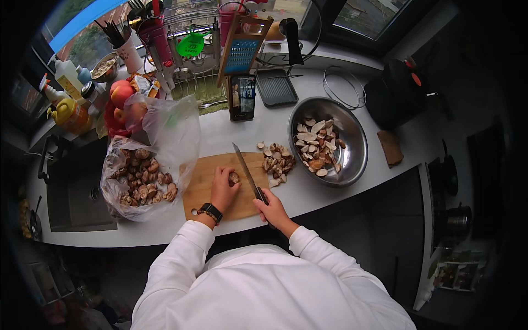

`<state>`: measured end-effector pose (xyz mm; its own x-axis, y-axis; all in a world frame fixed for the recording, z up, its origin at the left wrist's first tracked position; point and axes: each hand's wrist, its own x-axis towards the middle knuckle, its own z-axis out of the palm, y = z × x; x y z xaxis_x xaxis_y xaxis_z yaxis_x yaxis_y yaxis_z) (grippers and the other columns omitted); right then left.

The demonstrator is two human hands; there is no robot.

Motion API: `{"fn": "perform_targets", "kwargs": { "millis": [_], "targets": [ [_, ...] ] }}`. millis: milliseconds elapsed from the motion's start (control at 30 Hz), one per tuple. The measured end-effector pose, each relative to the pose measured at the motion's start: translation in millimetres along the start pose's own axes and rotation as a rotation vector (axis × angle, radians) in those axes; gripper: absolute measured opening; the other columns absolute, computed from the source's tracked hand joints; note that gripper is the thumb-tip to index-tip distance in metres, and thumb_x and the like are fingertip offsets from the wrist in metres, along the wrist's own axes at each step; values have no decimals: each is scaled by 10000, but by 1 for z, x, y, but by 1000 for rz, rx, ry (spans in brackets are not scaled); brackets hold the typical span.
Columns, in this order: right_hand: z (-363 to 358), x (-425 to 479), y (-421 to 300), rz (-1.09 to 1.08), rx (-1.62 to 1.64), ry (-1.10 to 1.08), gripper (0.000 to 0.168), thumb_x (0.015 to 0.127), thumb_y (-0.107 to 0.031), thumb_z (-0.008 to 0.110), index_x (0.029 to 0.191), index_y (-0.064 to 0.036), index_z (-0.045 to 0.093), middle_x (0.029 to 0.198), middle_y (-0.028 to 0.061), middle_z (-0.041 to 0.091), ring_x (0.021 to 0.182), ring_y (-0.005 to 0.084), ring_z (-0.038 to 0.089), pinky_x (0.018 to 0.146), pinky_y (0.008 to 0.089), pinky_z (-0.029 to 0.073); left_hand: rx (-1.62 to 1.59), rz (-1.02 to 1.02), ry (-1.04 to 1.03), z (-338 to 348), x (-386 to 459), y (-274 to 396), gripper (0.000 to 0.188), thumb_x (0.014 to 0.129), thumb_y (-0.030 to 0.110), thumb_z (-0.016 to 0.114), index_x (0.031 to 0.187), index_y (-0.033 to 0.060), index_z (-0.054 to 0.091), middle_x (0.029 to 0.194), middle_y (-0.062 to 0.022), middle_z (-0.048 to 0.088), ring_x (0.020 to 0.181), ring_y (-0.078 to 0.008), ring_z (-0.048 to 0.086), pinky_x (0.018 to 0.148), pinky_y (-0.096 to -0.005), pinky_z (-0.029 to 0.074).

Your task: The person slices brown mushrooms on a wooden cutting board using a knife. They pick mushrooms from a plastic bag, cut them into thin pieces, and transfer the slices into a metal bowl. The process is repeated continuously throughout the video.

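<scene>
My left hand (pixel 223 186) holds a brown mushroom (pixel 234 178) down on the wooden cutting board (pixel 202 169), fingers curled around it. In my right hand (pixel 272 209) is the black handle of a kitchen knife (pixel 246 170); its blade points away from me over the board, just right of the mushroom. A heap of mushroom stems and pieces (pixel 279 160) lies at the board's right edge. Further right, a steel bowl (pixel 359 161) contains sliced mushrooms (pixel 317 142). Left of the board, whole mushrooms (pixel 144 177) fill an open clear plastic bag (pixel 175 128).
Behind the board a phone (pixel 242 97) leans upright against a wooden grater (pixel 243 49). A black ridged tray (pixel 276 88) stands beside it. The dark sink (pixel 78 202) is at the left, peaches (pixel 121 95) behind the bag. A brown block-like object (pixel 390 149) lies right of the bowl.
</scene>
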<state>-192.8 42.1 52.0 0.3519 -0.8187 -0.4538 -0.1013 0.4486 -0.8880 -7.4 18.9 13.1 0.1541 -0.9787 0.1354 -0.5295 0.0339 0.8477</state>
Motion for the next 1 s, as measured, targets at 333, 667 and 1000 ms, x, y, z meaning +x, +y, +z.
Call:
{"fn": "perform_targets", "kwargs": {
  "millis": [333, 667, 1000],
  "targets": [
    [-4, 1, -1, 2, -83, -28, 286, 883, -133, 579, 1126, -20, 480, 620, -3, 474, 418, 74, 437, 371, 226, 345, -228, -55, -21, -6, -6, -12, 365, 763, -40, 614, 1111, 14, 521, 1089, -103, 487, 907, -174, 560, 731, -254, 488],
    [-3, -2, -4, -15, -109, -34, 284, 880, -134, 582, 1119, -17, 484, 617, -4, 472, 417, 72, 434, 374, 225, 341, -270, -142, 15, -1, -8, -18, 358, 748, -61, 629, 1081, 22, 530, 974, -59, 552, 816, -141, 566, 725, -247, 479],
    [-3, -6, -2, -20, -78, -17, 324, 879, -124, 577, 1160, -7, 468, 626, -1, 476, 421, 74, 436, 376, 226, 344, -271, -72, 42, 2, -9, -24, 349, 785, -50, 589, 1125, 4, 531, 1046, -64, 533, 929, -142, 568, 790, -242, 471]
  ]
}}
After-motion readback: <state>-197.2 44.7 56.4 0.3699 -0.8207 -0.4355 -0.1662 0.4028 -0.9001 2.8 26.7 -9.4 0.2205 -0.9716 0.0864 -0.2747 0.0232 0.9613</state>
